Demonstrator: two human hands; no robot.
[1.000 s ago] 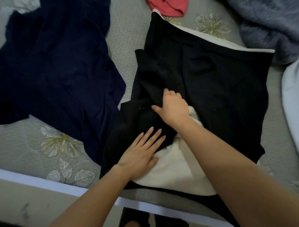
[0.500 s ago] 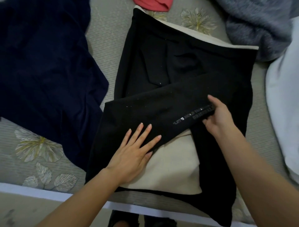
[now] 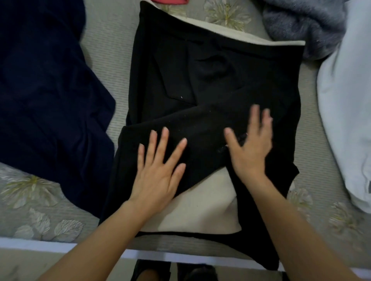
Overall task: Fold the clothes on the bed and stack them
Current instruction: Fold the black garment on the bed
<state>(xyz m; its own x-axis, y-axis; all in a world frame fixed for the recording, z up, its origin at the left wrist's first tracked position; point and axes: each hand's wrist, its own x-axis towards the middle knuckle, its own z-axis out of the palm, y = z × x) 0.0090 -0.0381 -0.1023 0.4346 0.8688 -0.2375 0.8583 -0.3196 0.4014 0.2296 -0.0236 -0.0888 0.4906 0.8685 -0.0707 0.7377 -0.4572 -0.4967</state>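
A black garment [image 3: 210, 80] lies spread on the bed, on top of a cream garment [image 3: 202, 212] that shows at its far edge and near the bed's front. One black sleeve is folded across the body from left to right. My left hand [image 3: 158, 168] presses flat on that sleeve with spread fingers. My right hand [image 3: 251, 144] lies flat on the sleeve's end, fingers straight and blurred by motion.
A dark navy garment [image 3: 46, 100] lies to the left. A grey fuzzy garment [image 3: 301, 22] and a pale blue one [image 3: 349, 112] sit to the right, a red one [image 3: 170, 1] at the far edge. The flowered sheet [image 3: 114, 50] ends at the bed's front edge [image 3: 40, 244].
My right hand drew the black sleeve across to the right, let go of it and now lies flat on it. My left hand stayed pressing on the sleeve.
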